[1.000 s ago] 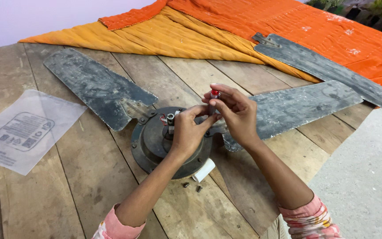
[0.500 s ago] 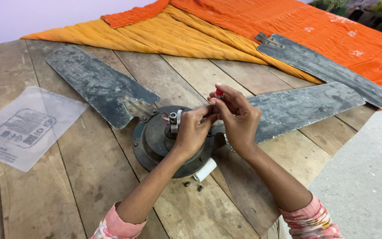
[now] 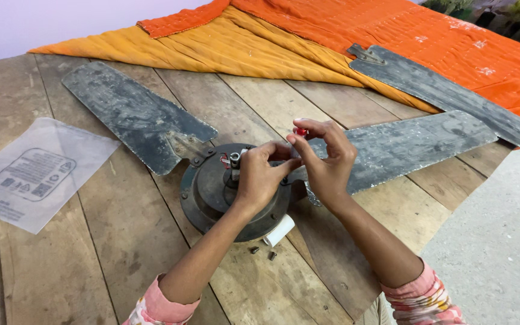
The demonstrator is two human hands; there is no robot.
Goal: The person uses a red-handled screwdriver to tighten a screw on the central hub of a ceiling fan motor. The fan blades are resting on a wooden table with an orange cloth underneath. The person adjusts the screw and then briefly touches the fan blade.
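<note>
A dark round ceiling fan motor (image 3: 212, 192) lies on the wooden table (image 3: 109, 241), with a grey blade (image 3: 130, 117) bolted on its left and another blade (image 3: 404, 147) on its right. Both my hands hover over the motor's right side. My right hand (image 3: 326, 162) pinches a small red piece (image 3: 300, 130) between thumb and fingertips. My left hand (image 3: 260, 177) meets it fingertip to fingertip, gripping something thin that I cannot make out. A short metal shaft with red wire (image 3: 231, 160) stands at the hub.
A third loose blade (image 3: 446, 93) rests on the orange and yellow quilt (image 3: 284, 42) at the back. A clear plastic bag (image 3: 31, 171) lies at the left. A small white cylinder (image 3: 279, 230) and loose screws (image 3: 262, 253) sit by the motor's near rim. The table edge runs at right.
My hands have stayed together over the motor, with only small finger movement around the red piece. The view has shifted slightly.
</note>
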